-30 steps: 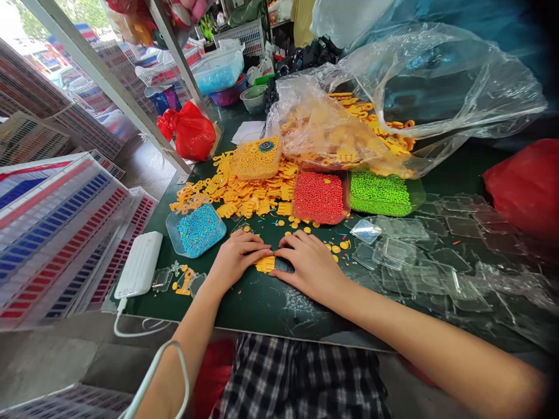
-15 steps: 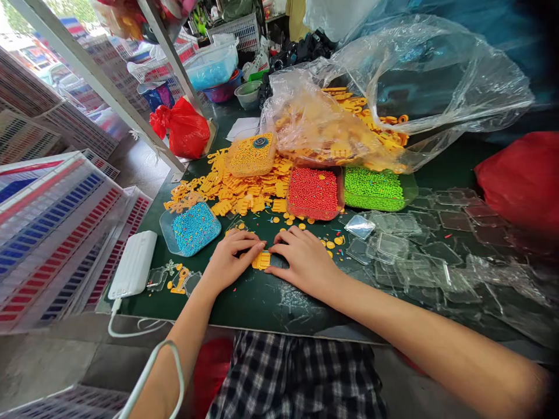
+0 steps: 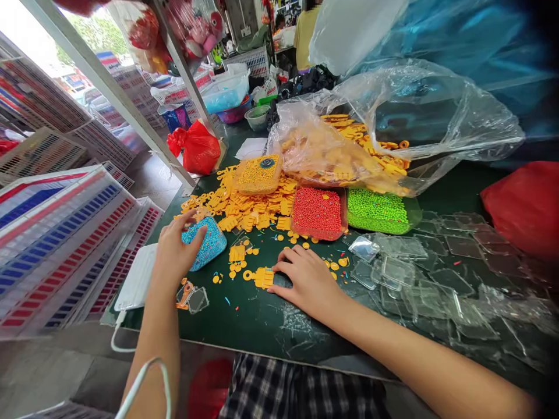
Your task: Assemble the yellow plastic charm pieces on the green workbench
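Observation:
My left hand (image 3: 177, 244) is at the left edge of the tray of blue beads (image 3: 208, 243), fingers apart and nothing visible in them. Near the middle of the table, my right hand (image 3: 303, 279) pinches the right edge of a flat yellow plastic piece (image 3: 263, 277) between thumb and fingertips. The piece lies on the dark green table, its ring end pointing left. Small yellow discs (image 3: 236, 267) and another yellow piece (image 3: 237, 253) lie just behind and left of it. Trays of red beads (image 3: 317, 212) and green beads (image 3: 378, 210) stand behind my right hand.
A pile of yellow pieces (image 3: 244, 203) bears a tray of yellow beads (image 3: 258, 174). Behind is a clear bag of yellow parts (image 3: 332, 151). Clear plastic cases (image 3: 397, 270) cover the right side. A white power bank (image 3: 136, 279) lies left. A person in yellow (image 3: 305, 38) is far back.
My left hand has left the yellow piece and moved left to the blue bead tray, its fingers now apart. My right hand remains at the piece. The view has shifted slightly.

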Tool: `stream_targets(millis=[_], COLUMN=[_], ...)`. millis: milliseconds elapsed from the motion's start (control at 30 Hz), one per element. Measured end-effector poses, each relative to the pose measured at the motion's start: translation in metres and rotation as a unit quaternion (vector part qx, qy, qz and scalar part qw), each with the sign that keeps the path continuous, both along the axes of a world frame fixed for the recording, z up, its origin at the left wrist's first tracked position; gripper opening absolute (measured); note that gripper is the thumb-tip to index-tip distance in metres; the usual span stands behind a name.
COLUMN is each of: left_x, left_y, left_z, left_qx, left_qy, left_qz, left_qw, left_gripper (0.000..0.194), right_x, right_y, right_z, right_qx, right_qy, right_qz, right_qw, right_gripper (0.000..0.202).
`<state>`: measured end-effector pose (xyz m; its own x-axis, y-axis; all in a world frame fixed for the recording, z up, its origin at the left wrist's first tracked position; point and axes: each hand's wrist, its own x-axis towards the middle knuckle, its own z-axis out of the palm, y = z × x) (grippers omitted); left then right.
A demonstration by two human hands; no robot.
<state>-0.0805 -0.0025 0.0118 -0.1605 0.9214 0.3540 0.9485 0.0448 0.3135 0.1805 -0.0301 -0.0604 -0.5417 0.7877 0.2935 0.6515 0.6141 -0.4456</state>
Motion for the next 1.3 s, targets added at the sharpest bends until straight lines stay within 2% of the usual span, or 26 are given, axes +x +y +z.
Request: stream_targets(millis=[100,200,300,433,533,633,833,933,1033,1100,1167,1233,1300], left_x=[0.022,0.044,0.058,0.071,0.08,0.087,0.094,0.095,0.094,0.095,0.096,0.097,0.097], left_y=[0.032,0.073,0.115,0.16,0.181,0.19,0.19,0.186,0.173,0.152,0.121,0.085,0.049], left_z=[0.013,0.027,0.04,0.053,0.057,0.054,0.044,0.045,0.053,0.058,0.058,0.05,0.036], left_qx=[0.043,0.042,-0.007,-0.109,-0.181,-0.224,-0.237,-0.215,-0.165,-0.099,-0.013,0.053,0.067], left_qy=[0.003,0.045,0.091,0.148,0.173,0.199,0.256,0.247,0.234,0.196,0.112,0.006,-0.071], left_qz=[-0.069,-0.143,-0.221,-0.321,-0.351,-0.355,-0.333,-0.323,-0.301,-0.291,-0.295,-0.3,-0.29], left_qw=[0.997,0.988,0.971,0.929,0.902,0.886,0.876,0.888,0.91,0.931,0.949,0.952,0.952], left_gripper=[0.033,0.028,0.026,0.02,0.014,0.012,0.011,0.008,0.012,0.018,0.02,0.02,0.02], right_x=[0.0,0.0,0.0,0.0,-0.001,0.0,0.0,-0.002,-0.003,-0.003,-0.002,-0.002,-0.001], right_y=[0.0,0.0,0.001,0.002,0.003,0.003,0.002,0.002,0.001,0.001,0.002,0.003,0.004], right_z=[-0.001,-0.001,0.002,0.003,0.001,0.0,0.003,0.005,0.006,0.007,0.007,0.008,0.009], right_qx=[0.009,0.003,-0.011,-0.009,-0.001,0.002,-0.029,-0.038,-0.045,-0.048,-0.046,-0.037,-0.026], right_qy=[0.003,0.003,-0.002,-0.005,-0.003,0.0,-0.001,-0.001,-0.007,-0.011,-0.015,-0.016,-0.018], right_qz=[0.003,0.006,0.007,0.008,0.005,0.006,0.003,-0.001,-0.002,-0.001,0.0,0.001,0.0], right_qw=[1.0,1.0,1.0,1.0,1.0,1.0,1.0,0.999,0.999,0.999,0.999,0.999,1.0], right_gripper=[0.027,0.026,0.029,0.033,0.035,0.034,0.034,0.036,0.035,0.034,0.033,0.035,0.039])
